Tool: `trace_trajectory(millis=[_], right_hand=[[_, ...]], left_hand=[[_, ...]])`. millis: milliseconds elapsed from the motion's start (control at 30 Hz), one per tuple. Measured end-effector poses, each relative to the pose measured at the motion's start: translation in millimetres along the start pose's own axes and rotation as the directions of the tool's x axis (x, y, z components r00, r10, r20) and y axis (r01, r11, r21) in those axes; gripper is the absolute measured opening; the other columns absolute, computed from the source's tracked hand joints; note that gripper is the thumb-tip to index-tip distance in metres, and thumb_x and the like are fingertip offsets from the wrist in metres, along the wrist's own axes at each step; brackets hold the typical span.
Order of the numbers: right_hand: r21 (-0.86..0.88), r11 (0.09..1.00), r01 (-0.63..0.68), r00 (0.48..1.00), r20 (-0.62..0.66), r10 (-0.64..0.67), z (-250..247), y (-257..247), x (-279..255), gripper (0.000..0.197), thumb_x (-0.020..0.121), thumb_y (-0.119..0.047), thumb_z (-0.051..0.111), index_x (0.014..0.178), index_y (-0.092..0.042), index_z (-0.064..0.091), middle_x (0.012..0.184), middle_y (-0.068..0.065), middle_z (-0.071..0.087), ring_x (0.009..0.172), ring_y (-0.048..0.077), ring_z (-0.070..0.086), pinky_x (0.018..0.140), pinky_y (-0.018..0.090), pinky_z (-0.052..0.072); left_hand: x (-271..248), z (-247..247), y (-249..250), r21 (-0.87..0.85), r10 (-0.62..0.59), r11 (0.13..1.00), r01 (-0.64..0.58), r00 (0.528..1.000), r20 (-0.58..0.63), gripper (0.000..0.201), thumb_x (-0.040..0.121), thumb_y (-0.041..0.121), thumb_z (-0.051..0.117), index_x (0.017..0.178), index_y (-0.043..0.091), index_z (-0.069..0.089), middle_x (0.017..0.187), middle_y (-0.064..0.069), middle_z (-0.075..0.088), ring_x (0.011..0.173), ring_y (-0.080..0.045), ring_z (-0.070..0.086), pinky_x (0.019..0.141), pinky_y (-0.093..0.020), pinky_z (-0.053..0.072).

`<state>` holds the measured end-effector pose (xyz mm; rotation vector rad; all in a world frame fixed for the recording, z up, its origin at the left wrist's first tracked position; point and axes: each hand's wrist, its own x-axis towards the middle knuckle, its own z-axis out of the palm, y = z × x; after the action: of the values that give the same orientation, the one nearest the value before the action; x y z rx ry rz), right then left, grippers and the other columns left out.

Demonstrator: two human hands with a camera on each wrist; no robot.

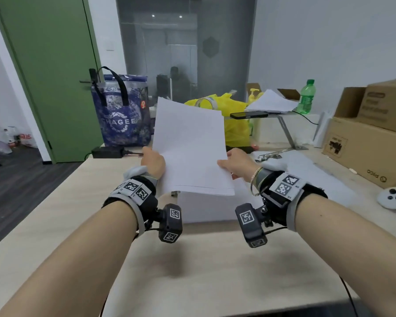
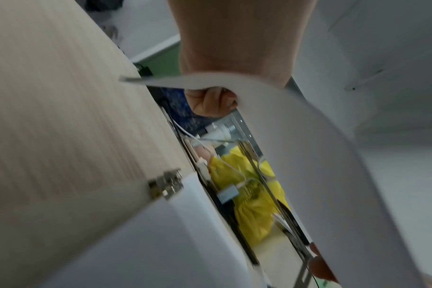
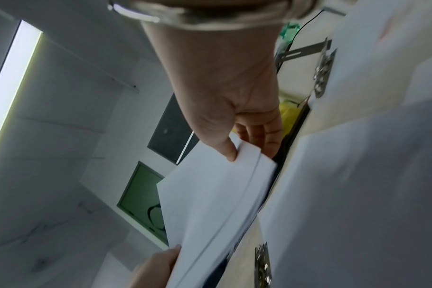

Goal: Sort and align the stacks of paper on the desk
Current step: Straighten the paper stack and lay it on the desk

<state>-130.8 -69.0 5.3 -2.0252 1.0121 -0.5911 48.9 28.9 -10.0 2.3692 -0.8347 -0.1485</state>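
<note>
The light wood desk (image 1: 55,213) fills the lower part of the head view, and cardboard boxes (image 1: 364,143) are stacked along its edge at about 3 o'clock. At 11 o'clock, at the far edge of the desk, stands a blue tote bag (image 1: 121,113), with a yellow plastic bag (image 1: 233,110) at 12 o'clock behind the raised sheets. The held stack of white paper (image 1: 190,152) is lifted off the desk at the centre, tilted up toward the person. Under it a second stack of paper (image 1: 206,209) lies flat on the desk, with a binder clip (image 1: 174,193) at its left corner. More loose paper (image 1: 272,102) sits on a raised stand at 1 o'clock, beside a green bottle (image 1: 306,97). The left hand (image 1: 153,161) grips the held stack's left edge, with its fingers (image 2: 211,103) curled beneath the sheets. The right hand (image 1: 237,164) pinches the right edge, its thumb (image 3: 228,150) on top and the other fingers spread behind. A white controller (image 1: 392,199) lies at 4 o'clock.
</note>
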Motion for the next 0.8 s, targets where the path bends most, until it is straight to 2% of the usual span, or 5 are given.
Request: trace_trajectory(millis=[33, 167, 300, 433, 800], right_hand=[[-0.003, 1.0, -0.009, 1.0, -0.016, 0.009, -6.0, 4.4, -0.1, 0.017, 0.092, -0.009, 0.053, 0.075, -0.009, 0.056, 0.08, 0.005, 0.06, 0.061, 0.011, 0.055, 0.049, 0.022, 0.049], [-0.029, 0.998, -0.054, 0.991, -0.122, 0.05, -38.7, 24.0, -4.3, 0.027, 0.089, -0.007, 0.056, 0.065, -0.014, 0.048, 0.074, 0.003, 0.057, 0.077, 0.021, 0.059, 0.063, 0.033, 0.054], [-0.159, 0.981, -0.113, 0.97, -0.23, 0.074, -73.8, 55.8, -5.8, 0.008, 0.083, -0.005, 0.056, 0.075, -0.004, 0.058, 0.084, 0.019, 0.061, 0.084, 0.031, 0.063, 0.075, 0.043, 0.055], [-0.295, 0.935, -0.195, 0.948, -0.301, 0.103, -101.4, 91.0, -5.7, 0.029, 0.081, 0.002, 0.053, 0.06, -0.014, 0.04, 0.074, 0.008, 0.047, 0.078, 0.022, 0.048, 0.068, 0.027, 0.033], [-0.484, 0.793, -0.37, 0.923, -0.287, 0.256, -109.8, 126.0, -7.6, 0.04, 0.083, 0.001, 0.047, 0.055, -0.016, 0.023, 0.059, 0.0, 0.028, 0.052, 0.014, 0.028, 0.048, 0.023, 0.018]], left_hand=[[-2.5, 5.3, 1.8, 0.128, 0.087, 0.989, -0.08, 0.995, -0.051, 0.035, 0.1, 0.006, 0.034, 0.128, 0.014, 0.053, 0.132, -0.004, 0.055, 0.12, -0.017, 0.052, 0.081, -0.026, 0.028], [-10.2, 25.6, 29.0, -0.493, -0.005, 0.87, 0.01, 1.0, 0.013, 0.039, 0.1, 0.009, 0.032, 0.137, -0.002, 0.038, 0.136, -0.024, 0.049, 0.126, -0.037, 0.048, 0.066, -0.013, 0.035], [-17.5, 48.6, 56.7, -0.291, 0.135, 0.955, -0.062, 0.962, 0.238, 0.037, 0.098, 0.014, 0.039, 0.128, -0.005, 0.048, 0.127, -0.024, 0.056, 0.116, -0.037, 0.056, 0.089, -0.038, 0.049], [-32.6, 65.1, 67.1, 0.105, 0.148, 0.969, -0.226, 0.861, 0.487, 0.05, 0.099, 0.037, 0.042, 0.133, 0.001, 0.049, 0.137, -0.015, 0.052, 0.126, -0.031, 0.05, 0.094, -0.032, 0.041], [-44.6, 71.5, 66.4, 0.417, 0.047, 0.854, -0.311, 0.844, 0.535, 0.064, 0.1, 0.05, 0.029, 0.144, 0.005, 0.036, 0.151, -0.008, 0.037, 0.14, -0.025, 0.035, 0.113, -0.033, 0.026]])
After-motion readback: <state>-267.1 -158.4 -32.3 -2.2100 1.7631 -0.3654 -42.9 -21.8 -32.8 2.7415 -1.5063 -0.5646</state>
